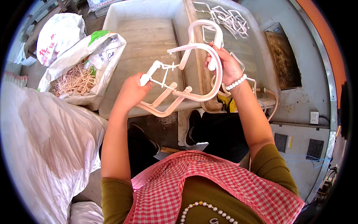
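Both of my hands hold up a pale plastic moulding [204, 98] over the near part of a divided tub [143, 28]. It has several curved, handle-like bars joined by thin runners. My left hand [135, 89] is closed around a short white end [153, 69] of it. Higher up on the right, my right hand [226, 66] grips a white bar near the upper loop, its fingers curled round it. The lower bars of the moulding reach down to the left, just beside my left wrist.
White plastic frames [231, 21] lie heaped in the tub's right compartment. An open sack [108, 48] of thin beige plastic scraps [76, 80] stands left, by a full white bag [61, 37]. A large pale sack [44, 138] is nearer. A hose [276, 100] and grey cabinet [298, 145] are right.
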A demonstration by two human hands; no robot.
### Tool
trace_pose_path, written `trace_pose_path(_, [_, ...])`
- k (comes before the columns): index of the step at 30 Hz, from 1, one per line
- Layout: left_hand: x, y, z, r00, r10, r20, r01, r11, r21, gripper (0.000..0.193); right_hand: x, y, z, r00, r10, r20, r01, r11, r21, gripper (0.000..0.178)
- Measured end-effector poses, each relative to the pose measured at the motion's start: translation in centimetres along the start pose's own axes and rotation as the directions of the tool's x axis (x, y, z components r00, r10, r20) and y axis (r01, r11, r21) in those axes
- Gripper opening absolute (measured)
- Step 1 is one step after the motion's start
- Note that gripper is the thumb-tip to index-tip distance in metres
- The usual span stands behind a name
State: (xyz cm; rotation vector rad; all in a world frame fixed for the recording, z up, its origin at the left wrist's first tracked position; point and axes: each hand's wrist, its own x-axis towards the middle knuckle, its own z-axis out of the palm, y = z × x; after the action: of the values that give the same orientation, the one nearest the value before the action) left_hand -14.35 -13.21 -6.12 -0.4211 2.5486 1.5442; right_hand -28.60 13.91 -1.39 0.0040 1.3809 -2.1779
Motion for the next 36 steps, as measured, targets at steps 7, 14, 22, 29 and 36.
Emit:
trace_pose_path(7, [-0.3, -0.1, -1.0, 0.994, -0.053, 0.093, 0.074, 0.97, -0.234, 0.024, 0.4, -0.6, -1.2, 0.999, -0.036, -0.037, 0.037, 0.999, 0.02, 0.021])
trace_pose_path(14, [-0.6, 0.4, -2.0, 0.982, -0.067, 0.177, 0.126, 0.928, -0.35, 0.021, 0.1, -2.8, -2.5, 0.998, -0.058, 0.039, 0.043, 0.952, 0.302, 0.031])
trace_pose_path(22, [-0.7, 0.7, -1.5, 0.997, -0.04, 0.06, 0.048, 0.99, -0.136, 0.021, -0.4, -3.7, -2.5, 0.986, -0.16, 0.043, 0.163, 0.981, -0.104, 0.02])
trace_pose_path(29, [-0.6, 0.2, -1.4, 1.0, -0.014, -0.023, 0.015, 1.0, 0.017, 0.03, -0.1, -1.6, 0.2, 0.949, -0.223, -0.224, 0.126, 0.916, -0.38, 0.035])
trace_pose_path(36, [-1.2, 0.8, -2.5, 0.993, 0.086, 0.082, -0.084, 0.996, -0.033, 0.022, 1.0, -0.9, -1.6, 0.996, -0.074, 0.055, 0.092, 0.869, -0.487, 0.058])
